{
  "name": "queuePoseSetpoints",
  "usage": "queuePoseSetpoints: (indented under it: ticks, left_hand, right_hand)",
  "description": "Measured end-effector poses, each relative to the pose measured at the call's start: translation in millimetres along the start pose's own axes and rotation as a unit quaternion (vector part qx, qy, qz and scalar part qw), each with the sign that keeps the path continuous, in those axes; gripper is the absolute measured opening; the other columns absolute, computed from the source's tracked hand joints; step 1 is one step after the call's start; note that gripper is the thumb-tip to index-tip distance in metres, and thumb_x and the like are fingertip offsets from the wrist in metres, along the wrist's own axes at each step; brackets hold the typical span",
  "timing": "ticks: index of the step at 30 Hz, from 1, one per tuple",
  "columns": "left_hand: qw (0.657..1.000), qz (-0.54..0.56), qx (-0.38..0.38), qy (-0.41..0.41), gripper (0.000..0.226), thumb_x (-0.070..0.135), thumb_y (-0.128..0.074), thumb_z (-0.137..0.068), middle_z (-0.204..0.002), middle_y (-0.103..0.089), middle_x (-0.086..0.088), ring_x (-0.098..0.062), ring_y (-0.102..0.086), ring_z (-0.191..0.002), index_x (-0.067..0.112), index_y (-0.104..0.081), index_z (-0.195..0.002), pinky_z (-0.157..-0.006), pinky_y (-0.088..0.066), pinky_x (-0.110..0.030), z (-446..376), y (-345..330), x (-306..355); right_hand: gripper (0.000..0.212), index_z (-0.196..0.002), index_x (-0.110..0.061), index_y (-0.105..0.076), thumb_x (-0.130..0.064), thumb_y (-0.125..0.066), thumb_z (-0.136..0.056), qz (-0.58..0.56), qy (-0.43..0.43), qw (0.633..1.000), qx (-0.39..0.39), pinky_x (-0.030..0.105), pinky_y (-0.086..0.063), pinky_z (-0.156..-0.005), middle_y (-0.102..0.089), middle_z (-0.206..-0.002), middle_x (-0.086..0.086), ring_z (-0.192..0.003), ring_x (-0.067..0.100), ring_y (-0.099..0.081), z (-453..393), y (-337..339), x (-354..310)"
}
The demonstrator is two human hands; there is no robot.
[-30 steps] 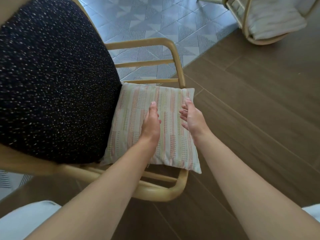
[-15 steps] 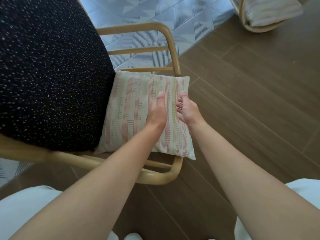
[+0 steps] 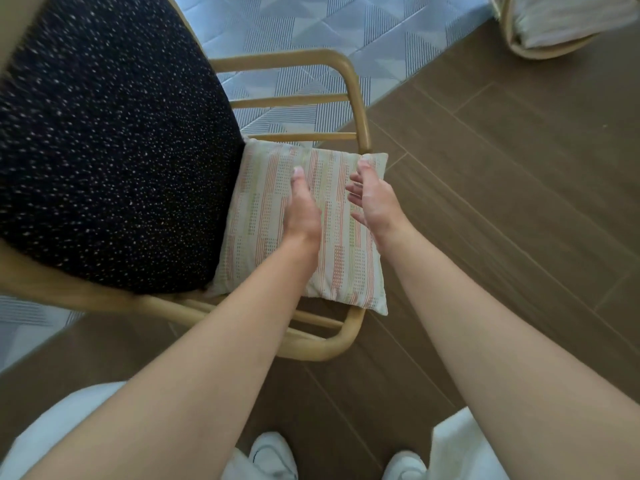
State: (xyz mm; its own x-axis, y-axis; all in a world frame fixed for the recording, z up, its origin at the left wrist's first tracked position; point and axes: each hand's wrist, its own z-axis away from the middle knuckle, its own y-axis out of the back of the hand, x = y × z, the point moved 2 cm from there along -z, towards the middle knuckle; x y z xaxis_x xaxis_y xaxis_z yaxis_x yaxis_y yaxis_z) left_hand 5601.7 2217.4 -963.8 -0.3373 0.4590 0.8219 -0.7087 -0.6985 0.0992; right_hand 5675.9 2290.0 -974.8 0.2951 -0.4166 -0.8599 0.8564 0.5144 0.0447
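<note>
A striped throw pillow [image 3: 343, 271], pale with orange and green bands, lies on the right side of a wooden armchair, wedged between the dark speckled seat cushion [image 3: 104, 150] and the curved armrest [image 3: 350, 77], with its lower right corner hanging past the frame. The left hand [image 3: 300, 211] rests on the middle of the pillow with straight fingers held together, gripping nothing. The right hand [image 3: 373, 199] is over the pillow's right edge, palm turned toward the left hand, fingers loosely spread and holding nothing; whether it touches the fabric cannot be told. The chair stands where brown wood-look floor [image 3: 502, 209] meets grey patterned tile [image 3: 311, 26]. Two white shoes [image 3: 273, 453] show at the bottom edge, and part of another chair [image 3: 554, 32] sits at the top right.
</note>
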Motion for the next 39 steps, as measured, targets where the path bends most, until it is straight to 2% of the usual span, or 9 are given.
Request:
queuePoseSetpoints:
  ticks: [2,5,7,10,15,19,28,32,39]
  left_hand:
    - [1.0,0.015,0.013,0.019,0.06,0.055,-0.018,-0.107,-0.109,-0.063,0.009,-0.009,-0.061,-0.103,0.018,-0.052,-0.138,-0.071,-0.042,-0.019,18,14,29]
    - [0.997,0.032,0.032,0.059,0.067,0.06,-0.02,-0.105,-0.143,-0.054,-0.007,-0.022,-0.055,-0.126,0.015,-0.046,-0.147,-0.086,-0.042,-0.034,51,33,80]
    - [0.997,0.037,0.036,0.064,0.065,0.06,-0.02,-0.105,-0.141,-0.054,-0.006,-0.021,-0.055,-0.124,0.016,-0.048,-0.144,-0.083,-0.043,-0.033,73,43,113]
    - [0.995,0.045,0.053,0.07,0.063,0.063,-0.022,-0.103,-0.138,-0.054,-0.004,-0.02,-0.056,-0.121,0.019,-0.052,-0.139,-0.1,-0.042,-0.038,105,64,161]
    - [0.993,0.051,0.054,0.094,0.069,0.064,-0.023,-0.103,-0.153,-0.046,-0.005,-0.02,-0.05,-0.133,0.019,-0.043,-0.152,-0.1,-0.032,-0.036,145,101,236]
    - [0.993,0.058,0.047,0.087,0.068,0.062,-0.023,-0.103,-0.153,-0.047,-0.006,-0.021,-0.05,-0.132,0.018,-0.044,-0.15,-0.1,-0.032,-0.036,154,115,274]
    - [0.989,0.092,0.074,0.092,0.066,0.062,-0.021,-0.104,-0.154,-0.045,-0.006,-0.021,-0.05,-0.134,0.02,-0.044,-0.15,-0.1,-0.032,-0.037,160,86,285]
    - [0.977,0.125,0.133,0.112,0.068,0.061,-0.022,-0.104,-0.156,-0.043,-0.006,-0.022,-0.048,-0.136,0.018,-0.04,-0.153,-0.109,-0.032,-0.039,169,45,275]
    - [0.952,0.181,0.222,0.111,0.068,0.06,-0.022,-0.105,-0.153,-0.046,-0.005,-0.022,-0.05,-0.133,0.016,-0.042,-0.152,-0.106,-0.033,-0.039,188,-42,263]
  right_hand:
    - [0.057,-0.139,-0.012,-0.054,-0.052,-0.03,-0.105,0.008,-0.018,1.0,-0.005,0.047,-0.035,-0.116,-0.059,-0.133,0.002,-0.13,0.019,-0.051,21,-5,-29]
    - [0.041,-0.113,-0.023,-0.061,-0.049,-0.03,-0.106,0.004,-0.034,0.999,-0.013,0.044,-0.036,-0.115,-0.059,-0.117,-0.006,-0.125,0.018,-0.051,59,-11,-79]
    - [0.042,-0.116,-0.023,-0.06,-0.051,-0.03,-0.106,0.009,-0.038,0.999,-0.026,0.045,-0.036,-0.115,-0.059,-0.121,-0.005,-0.126,0.018,-0.051,84,-16,-114]
    - [0.06,-0.143,-0.012,-0.048,-0.054,-0.031,-0.104,0.026,-0.053,0.998,-0.03,0.05,-0.034,-0.116,-0.053,-0.141,0.005,-0.133,0.022,-0.047,119,-27,-170]
    - [0.061,-0.149,-0.013,-0.043,-0.053,-0.031,-0.105,0.026,-0.068,0.996,-0.043,0.048,-0.031,-0.119,-0.051,-0.146,0.007,-0.138,0.02,-0.045,155,-47,-249]
    - [0.062,-0.149,-0.015,-0.045,-0.055,-0.031,-0.104,0.034,-0.067,0.996,-0.049,0.048,-0.031,-0.119,-0.053,-0.144,0.004,-0.136,0.019,-0.046,164,-56,-279]
    - [0.061,-0.143,-0.014,-0.052,-0.056,-0.034,-0.103,0.04,-0.065,0.993,-0.094,0.049,-0.036,-0.116,-0.059,-0.135,0.003,-0.13,0.019,-0.052,137,-41,-293]
    - [0.06,-0.143,-0.014,-0.052,-0.056,-0.033,-0.103,0.062,-0.085,0.984,-0.145,0.048,-0.035,-0.117,-0.059,-0.136,0.002,-0.13,0.018,-0.052,118,-10,-285]
    - [0.057,-0.145,-0.013,-0.05,-0.05,-0.032,-0.106,0.119,-0.094,0.96,-0.236,0.045,-0.038,-0.115,-0.059,-0.137,0.005,-0.126,0.017,-0.054,105,64,-285]
